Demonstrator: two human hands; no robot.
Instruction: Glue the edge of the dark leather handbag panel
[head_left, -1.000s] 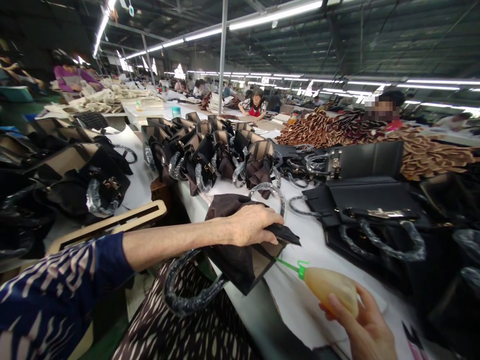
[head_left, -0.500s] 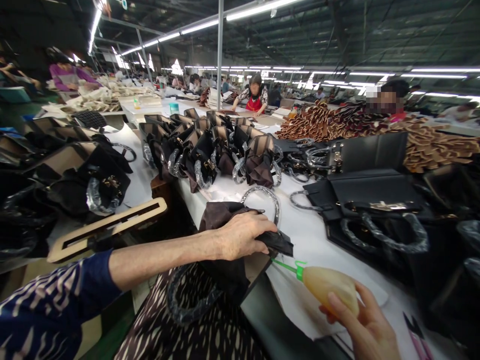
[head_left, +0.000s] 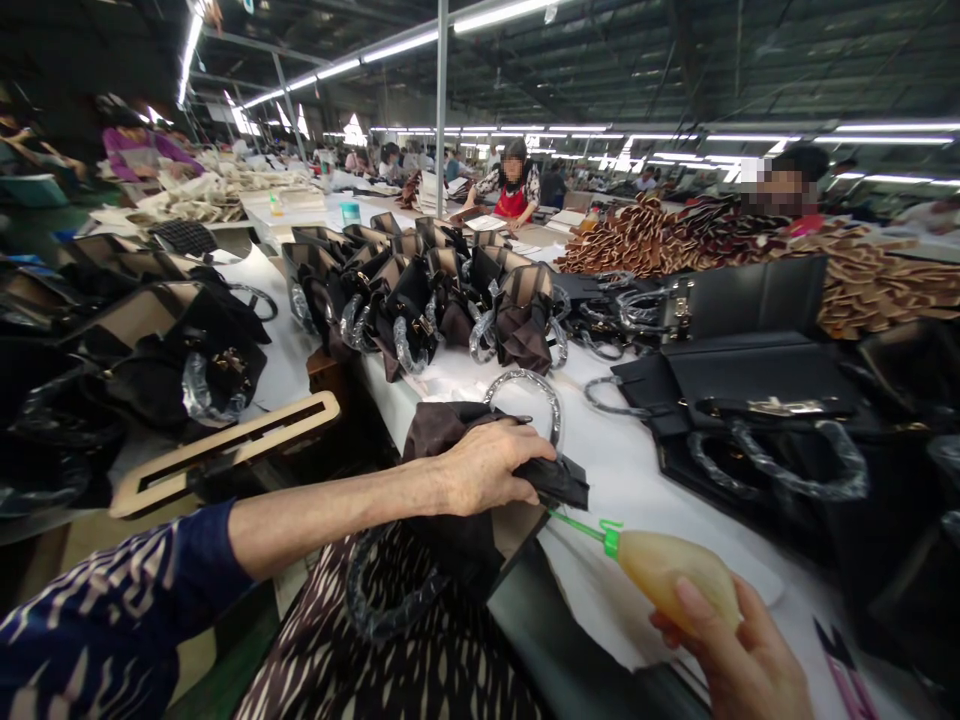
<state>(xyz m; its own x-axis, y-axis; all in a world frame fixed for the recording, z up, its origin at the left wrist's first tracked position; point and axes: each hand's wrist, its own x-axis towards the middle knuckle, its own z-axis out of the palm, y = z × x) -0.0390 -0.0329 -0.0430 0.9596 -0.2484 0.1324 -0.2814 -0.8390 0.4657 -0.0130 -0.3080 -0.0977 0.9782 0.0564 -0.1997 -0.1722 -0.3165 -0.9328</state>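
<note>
My left hand [head_left: 491,468] is closed on the edge of a dark handbag [head_left: 442,430], fingers bent over its black flap. The bag lies over my lap and the table's edge, with its beige inside partly showing. One plastic-wrapped handle [head_left: 553,405] stands up behind my hand; another [head_left: 386,615] hangs over my lap. In my right hand [head_left: 742,640] is a squeeze bottle [head_left: 675,570] of yellowish fluid, tilted leftward. Its thin green nozzle [head_left: 577,523] points at the bag's edge just below my left fingers. Whether the tip touches the bag, I cannot tell.
Several part-made handbags [head_left: 412,290] stand in rows on the white table [head_left: 626,480]. More black bags [head_left: 757,390] lie on the right, others at left beside a wooden frame [head_left: 232,450]. Snips [head_left: 844,665] lie near my right hand. A person in a red apron [head_left: 514,195] works across.
The squeeze bottle and my right hand have shifted slightly right and down. My left hand keeps its hold on the handbag. The whole view has moved a little.
</note>
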